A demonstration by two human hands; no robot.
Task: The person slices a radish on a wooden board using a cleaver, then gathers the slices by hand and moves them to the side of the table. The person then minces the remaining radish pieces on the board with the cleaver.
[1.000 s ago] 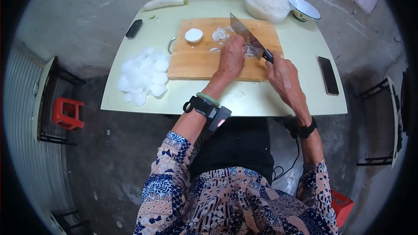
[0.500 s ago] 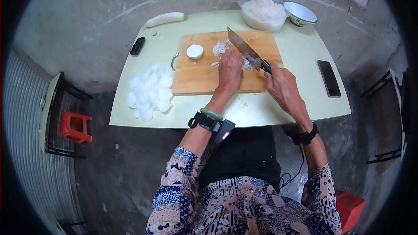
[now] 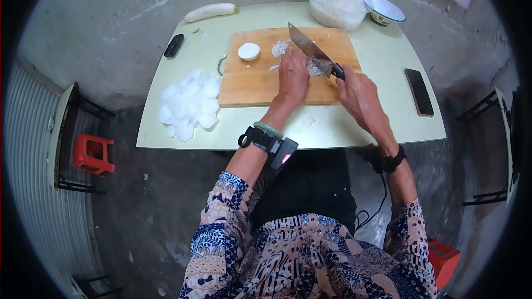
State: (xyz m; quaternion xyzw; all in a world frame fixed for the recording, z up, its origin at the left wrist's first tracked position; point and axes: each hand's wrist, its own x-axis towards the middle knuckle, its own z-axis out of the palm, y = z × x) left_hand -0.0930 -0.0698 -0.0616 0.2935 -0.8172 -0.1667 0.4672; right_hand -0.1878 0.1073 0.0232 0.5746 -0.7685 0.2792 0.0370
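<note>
My right hand (image 3: 359, 95) is wrapped round the black handle of a broad kitchen knife (image 3: 308, 43), whose blade slants across the wooden cutting board (image 3: 252, 88). Beside the blade, the curled fingers of my left hand (image 3: 293, 75) press down on white radish, mostly hidden beneath them. Cut radish shreds (image 3: 315, 68) lie against the blade, and a few thin pieces (image 3: 279, 49) rest just beyond my left fingertips. A cut half of radish (image 3: 249, 51) sits at the left of the board, white face up.
Radish slices (image 3: 189, 105) are heaped left of the board. A whole white radish (image 3: 211, 12) and a black object (image 3: 174, 46) lie behind them. At the back right stand a clear bowl of white shreds (image 3: 337, 8) and an enamel-like bowl (image 3: 383, 10). A phone (image 3: 419, 92) lies right.
The camera view has tilted slightly, so the table and board appear higher. Both hands and the knife keep nearly the same place over the board.
</note>
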